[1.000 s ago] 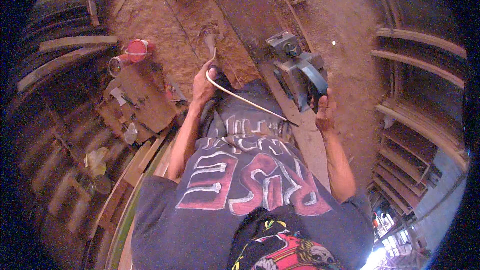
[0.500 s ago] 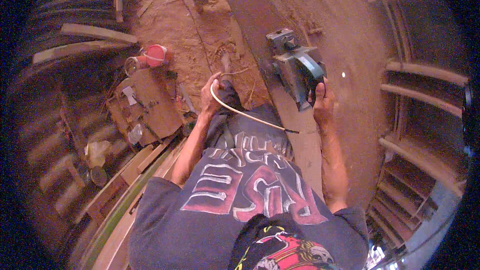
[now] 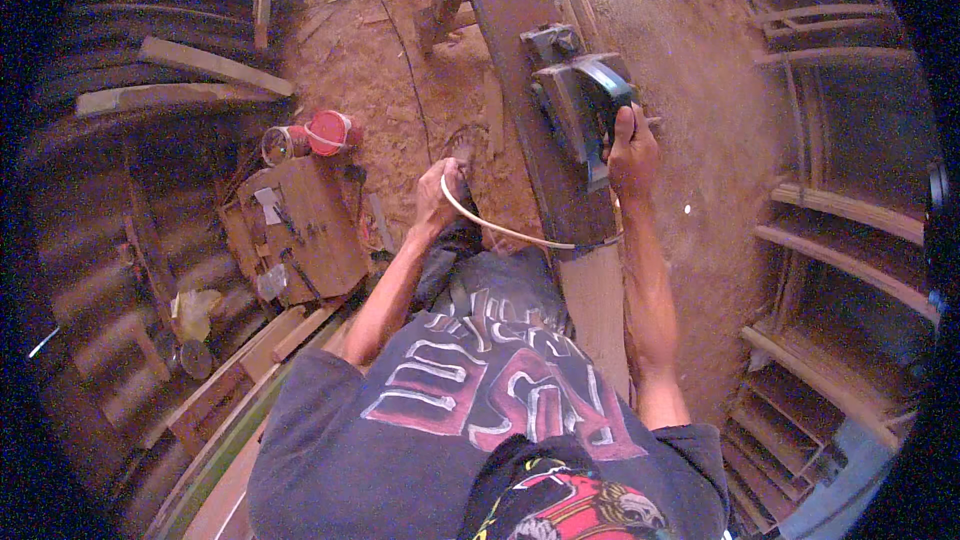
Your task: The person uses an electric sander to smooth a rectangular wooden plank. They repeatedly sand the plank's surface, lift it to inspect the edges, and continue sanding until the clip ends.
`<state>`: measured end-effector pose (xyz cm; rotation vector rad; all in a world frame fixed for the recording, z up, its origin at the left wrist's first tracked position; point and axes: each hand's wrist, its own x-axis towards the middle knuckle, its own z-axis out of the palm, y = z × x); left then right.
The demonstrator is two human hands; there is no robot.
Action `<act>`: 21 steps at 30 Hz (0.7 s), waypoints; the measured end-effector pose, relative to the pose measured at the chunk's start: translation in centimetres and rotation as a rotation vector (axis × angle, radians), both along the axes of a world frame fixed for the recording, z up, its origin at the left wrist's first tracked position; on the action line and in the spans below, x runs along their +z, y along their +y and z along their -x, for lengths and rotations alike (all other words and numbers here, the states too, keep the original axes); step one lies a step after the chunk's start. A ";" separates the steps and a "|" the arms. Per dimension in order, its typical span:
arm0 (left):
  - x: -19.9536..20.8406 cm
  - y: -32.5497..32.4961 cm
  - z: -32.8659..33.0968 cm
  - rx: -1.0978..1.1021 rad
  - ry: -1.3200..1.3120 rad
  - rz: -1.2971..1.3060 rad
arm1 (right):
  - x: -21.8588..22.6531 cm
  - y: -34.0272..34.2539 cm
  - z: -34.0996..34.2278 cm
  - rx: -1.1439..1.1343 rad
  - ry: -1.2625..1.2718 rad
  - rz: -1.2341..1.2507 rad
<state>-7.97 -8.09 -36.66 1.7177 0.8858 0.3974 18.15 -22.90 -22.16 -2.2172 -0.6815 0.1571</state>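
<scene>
My right hand [image 3: 635, 152] is closed round the rear handle of an electric planer [image 3: 572, 105], a dark grey body with a teal-blue grip. The planer rests on a long dark wooden plank [image 3: 507, 0] that runs away from me. A pale cord [image 3: 500, 230] curves from behind the planer to my left hand [image 3: 438, 195]. The left fingers are closed on that cord, off to the left of the plank. A paler board [image 3: 597, 310] lies in line with the plank, nearer my body. The planer's underside is hidden.
Shavings cover the floor [image 3: 385, 80]. To the left stand a brown box [image 3: 320, 235] with small items on top and a red bucket [image 3: 330, 132]. Loose timber [image 3: 190, 97] lies at far left. Wooden racks [image 3: 850, 215] line the right side. A dark cable [image 3: 405, 50] crosses the floor.
My right hand has moved the planer forward along the plank, away from me. The left hand keeps hold of the cord. The whole view has shifted slightly.
</scene>
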 end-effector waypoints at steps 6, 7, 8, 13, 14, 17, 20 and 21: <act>-0.6 1.0 -5.2 -0.066 -0.020 -0.110 | 0.9 3.2 -1.8 -0.030 -0.170 -0.041; -0.3 0.7 -6.0 -0.042 -0.099 -0.135 | 0.9 3.7 -2.3 -0.029 -0.215 -0.026; 0.1 0.3 -6.7 -0.017 -0.178 -0.159 | 0.9 4.2 -2.8 -0.029 -0.260 -0.009; 3.1 -1.6 -8.6 -0.228 -0.311 0.234 | 1.0 4.9 -4.3 -0.034 -0.136 0.004; 3.6 -2.0 -8.6 -0.242 -0.310 0.280 | 1.0 4.9 -4.4 -0.034 -0.185 -0.031; 4.1 -3.0 -8.5 -0.266 -0.314 0.353 | 1.4 5.5 -4.9 -0.037 -0.269 -0.072; 3.6 -3.9 -8.1 -0.261 -0.322 0.408 | 2.0 6.5 -5.5 -0.065 -0.290 -0.061; 3.4 -4.1 -8.0 -0.272 -0.319 0.405 | 2.3 6.7 -5.7 -0.068 -0.297 -0.057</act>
